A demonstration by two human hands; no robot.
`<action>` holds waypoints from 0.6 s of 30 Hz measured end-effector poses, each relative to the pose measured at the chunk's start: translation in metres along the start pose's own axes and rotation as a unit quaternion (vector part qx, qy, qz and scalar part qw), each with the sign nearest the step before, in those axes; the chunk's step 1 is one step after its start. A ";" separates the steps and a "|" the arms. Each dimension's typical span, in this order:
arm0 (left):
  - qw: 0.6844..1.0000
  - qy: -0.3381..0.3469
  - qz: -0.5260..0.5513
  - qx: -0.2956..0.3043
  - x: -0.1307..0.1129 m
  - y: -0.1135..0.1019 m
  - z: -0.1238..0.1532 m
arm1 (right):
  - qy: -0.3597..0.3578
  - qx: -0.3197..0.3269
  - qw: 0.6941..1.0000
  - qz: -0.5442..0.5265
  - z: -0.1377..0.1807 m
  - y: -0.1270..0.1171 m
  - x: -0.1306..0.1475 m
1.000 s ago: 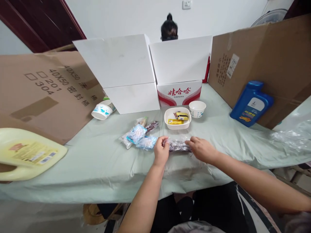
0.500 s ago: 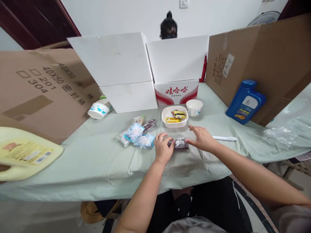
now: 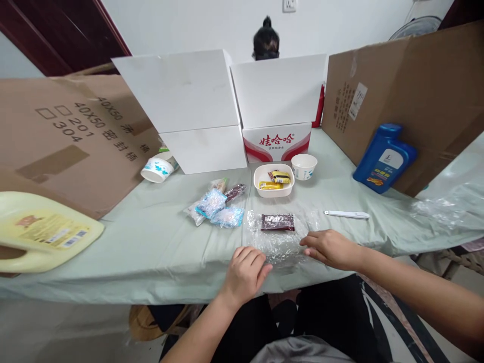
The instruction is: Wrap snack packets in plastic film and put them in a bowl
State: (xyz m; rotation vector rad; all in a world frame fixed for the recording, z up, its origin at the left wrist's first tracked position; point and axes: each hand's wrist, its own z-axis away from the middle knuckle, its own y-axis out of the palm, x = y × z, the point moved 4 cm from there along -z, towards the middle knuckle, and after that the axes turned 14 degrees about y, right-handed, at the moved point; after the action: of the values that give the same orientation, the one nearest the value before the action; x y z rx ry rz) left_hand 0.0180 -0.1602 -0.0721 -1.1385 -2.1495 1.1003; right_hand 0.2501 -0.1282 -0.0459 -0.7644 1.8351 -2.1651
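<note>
A dark brown snack packet (image 3: 278, 222) lies on a spread sheet of clear bubble wrap (image 3: 278, 247), uncovered on top. At the sheet's near left edge is my left hand (image 3: 246, 272), its fingers curled onto the plastic. My right hand (image 3: 330, 249) has its fingertips closed on the sheet's right side; the exact pinch is hard to make out. Left of the sheet sits a pile of wrapped snacks: blue-and-white packets (image 3: 212, 202) and another brown packet (image 3: 236, 191). Behind the sheet, a white bowl (image 3: 257, 189) holds yellow packets (image 3: 280, 177).
A white utility knife (image 3: 346, 215) lies to the right. Paper bowls stand behind at right (image 3: 304, 167) and tipped at left (image 3: 157, 170). White boxes (image 3: 200, 146), cardboard boxes (image 3: 385, 96), a blue bottle (image 3: 385, 159) and a yellow jug (image 3: 45, 232) surround the area. A person's head (image 3: 266, 43) shows beyond.
Both hands have moved toward me, off the brown packet. The bubble wrap that was over the packet now lies spread out on its near side. The packet is exposed.
</note>
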 end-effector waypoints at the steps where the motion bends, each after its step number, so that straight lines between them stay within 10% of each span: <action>1: 0.999 -0.026 -0.017 0.007 0.004 0.001 -0.003 | 0.037 -0.003 0.999 0.022 -0.006 0.000 -0.002; 9: 0.959 -0.232 -0.110 0.121 0.031 0.015 -0.023 | 0.241 -0.054 0.958 0.148 -0.049 -0.011 -0.017; 18: 0.976 -0.167 -0.063 0.127 0.034 0.038 -0.018 | 0.024 -0.097 0.994 0.043 -0.095 0.007 0.017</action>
State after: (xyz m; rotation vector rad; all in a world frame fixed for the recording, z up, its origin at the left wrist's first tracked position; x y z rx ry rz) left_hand 0.0294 -0.1115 -0.0919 -0.7337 -2.2037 1.5439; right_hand 0.1866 -0.0565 -0.0569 -0.6617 2.0858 -1.9888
